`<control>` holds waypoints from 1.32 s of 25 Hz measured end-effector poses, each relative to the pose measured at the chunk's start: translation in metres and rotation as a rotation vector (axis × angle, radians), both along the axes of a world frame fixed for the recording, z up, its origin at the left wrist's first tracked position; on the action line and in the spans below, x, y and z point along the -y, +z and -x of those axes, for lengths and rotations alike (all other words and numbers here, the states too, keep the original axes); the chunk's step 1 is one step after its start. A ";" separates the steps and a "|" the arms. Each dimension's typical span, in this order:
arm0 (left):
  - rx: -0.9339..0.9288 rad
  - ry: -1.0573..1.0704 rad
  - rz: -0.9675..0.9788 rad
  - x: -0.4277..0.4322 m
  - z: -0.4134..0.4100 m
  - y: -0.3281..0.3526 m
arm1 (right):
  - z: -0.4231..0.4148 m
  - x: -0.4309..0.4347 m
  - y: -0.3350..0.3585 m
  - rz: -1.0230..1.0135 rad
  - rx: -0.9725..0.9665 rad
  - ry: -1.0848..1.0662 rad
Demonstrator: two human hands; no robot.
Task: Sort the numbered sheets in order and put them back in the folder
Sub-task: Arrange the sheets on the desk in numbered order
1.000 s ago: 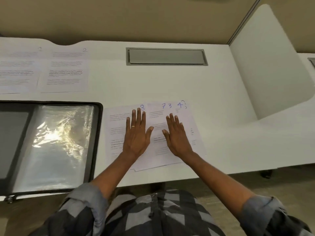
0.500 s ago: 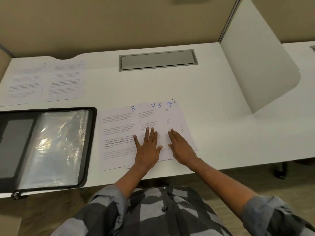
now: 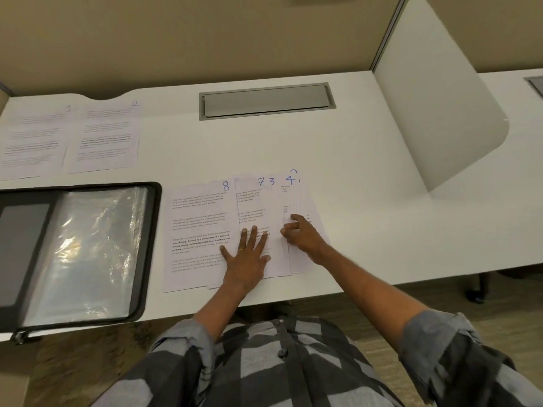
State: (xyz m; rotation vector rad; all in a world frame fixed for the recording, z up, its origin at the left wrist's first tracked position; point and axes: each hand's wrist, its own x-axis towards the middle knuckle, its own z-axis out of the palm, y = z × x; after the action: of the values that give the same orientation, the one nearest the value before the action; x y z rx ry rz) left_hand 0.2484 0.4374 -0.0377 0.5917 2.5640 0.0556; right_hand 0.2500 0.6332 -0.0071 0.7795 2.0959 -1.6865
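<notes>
Several overlapping sheets [image 3: 197, 224] lie under both hands. Left hand [image 3: 246, 257] presses flat, fingers spread. Right hand [image 3: 301, 235] curls at a sheet edge, but its grip is unclear. Dragging one sheet may pull its neighbours askew. Folder [image 3: 144, 245] lies open, left of the left hand.

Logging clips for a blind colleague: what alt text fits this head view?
A person's left hand presses flat on a fanned stack of sheets numbered 8, 7, 3 and 4 on a white desk, while the right hand curls its fingers on the stack's right side. An open black folder lies left; sheets 1 and 2 lie beyond it.
</notes>
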 end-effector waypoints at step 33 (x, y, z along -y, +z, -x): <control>-0.057 0.113 -0.185 0.017 -0.022 -0.010 | -0.060 -0.118 0.025 0.024 0.012 -0.273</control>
State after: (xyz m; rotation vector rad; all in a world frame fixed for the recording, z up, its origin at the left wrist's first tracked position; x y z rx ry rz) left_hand 0.2707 0.4207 -0.0475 0.5212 2.6645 0.3224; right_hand 0.3099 0.7508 0.0184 1.1083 2.0312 -1.8324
